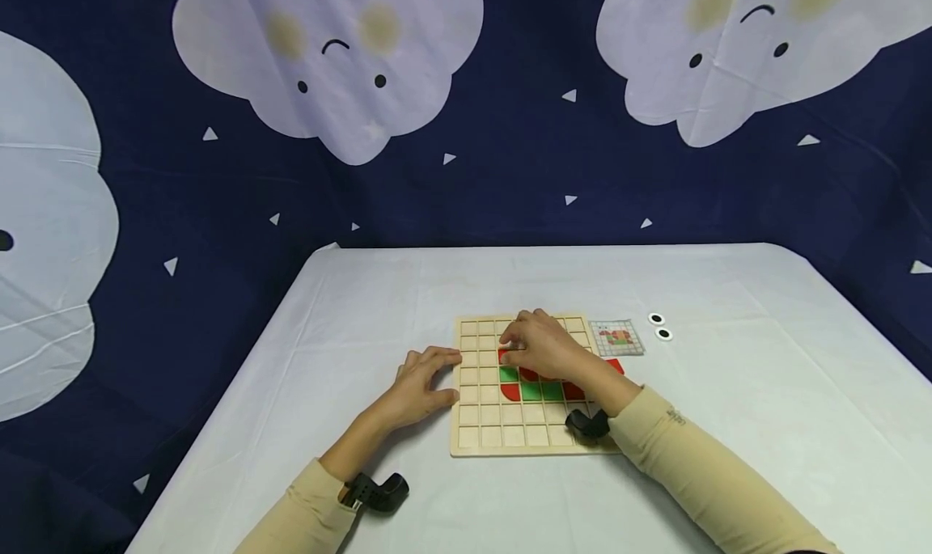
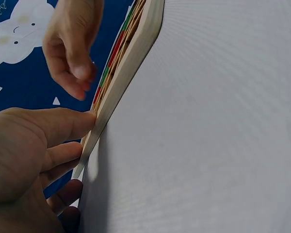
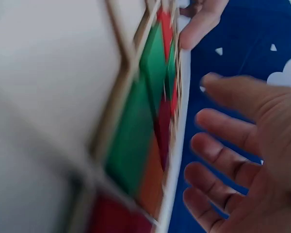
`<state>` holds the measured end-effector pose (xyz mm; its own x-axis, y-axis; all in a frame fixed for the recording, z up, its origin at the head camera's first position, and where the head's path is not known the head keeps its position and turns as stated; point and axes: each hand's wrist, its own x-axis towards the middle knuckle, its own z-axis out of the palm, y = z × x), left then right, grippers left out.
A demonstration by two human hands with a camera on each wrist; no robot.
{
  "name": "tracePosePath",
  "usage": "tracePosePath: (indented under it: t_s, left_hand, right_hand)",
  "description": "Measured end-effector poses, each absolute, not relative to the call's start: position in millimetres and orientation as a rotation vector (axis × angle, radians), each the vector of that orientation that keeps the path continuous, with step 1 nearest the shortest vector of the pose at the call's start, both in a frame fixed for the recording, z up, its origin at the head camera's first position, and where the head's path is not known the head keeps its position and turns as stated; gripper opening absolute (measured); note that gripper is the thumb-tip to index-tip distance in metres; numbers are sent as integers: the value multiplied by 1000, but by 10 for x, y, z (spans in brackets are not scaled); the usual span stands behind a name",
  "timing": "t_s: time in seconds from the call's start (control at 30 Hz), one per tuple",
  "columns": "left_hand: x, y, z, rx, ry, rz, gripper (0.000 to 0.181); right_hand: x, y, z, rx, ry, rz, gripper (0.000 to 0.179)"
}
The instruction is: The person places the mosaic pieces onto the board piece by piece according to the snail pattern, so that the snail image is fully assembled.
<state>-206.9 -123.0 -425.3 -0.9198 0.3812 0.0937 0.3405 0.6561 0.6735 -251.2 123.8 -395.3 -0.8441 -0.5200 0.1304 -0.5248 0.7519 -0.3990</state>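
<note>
A square wooden grid board (image 1: 480,437) lies flat on the table. Green tiles (image 1: 541,391) and red tiles (image 1: 510,392), some with a rounded side, fill several of its middle cells. At the board's left edge rests my left hand (image 1: 421,386), thumb and fingertips against the rim; the left wrist view shows this hand (image 2: 19,150) from the palm side. My right hand (image 1: 544,345) hovers over the board's upper middle and hides some tiles. In the right wrist view its fingers (image 3: 228,128) are loosely spread, with nothing seen between them.
Right of the board lies a small gridded picture card (image 1: 616,338). Two white discs with black centres, one upper (image 1: 657,319) and one lower (image 1: 664,334), sit beyond it. A red piece (image 1: 615,365) shows past my right forearm. Dark blue cloud-print cloth (image 1: 510,198) hangs behind the white table.
</note>
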Motion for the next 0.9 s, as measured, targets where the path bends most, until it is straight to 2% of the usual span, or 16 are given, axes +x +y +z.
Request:
tracePosePath:
  t_s: [0.3,0.63,0.9]
  left_hand:
    - [-2061,-1231,-4250,624,2820,1136,50]
    - [-2074,-1230,-4253,634,2815,1129,51]
    - [-2069,-1225,-4244,623,2814,1133,51]
  right_hand:
    - [-2404,1707,-3744,718,-2878,700,31]
    - [-2293,2409,-3916,582,-2924,565,25]
    - [-2248,2666,-4016,594,-2913,458,29]
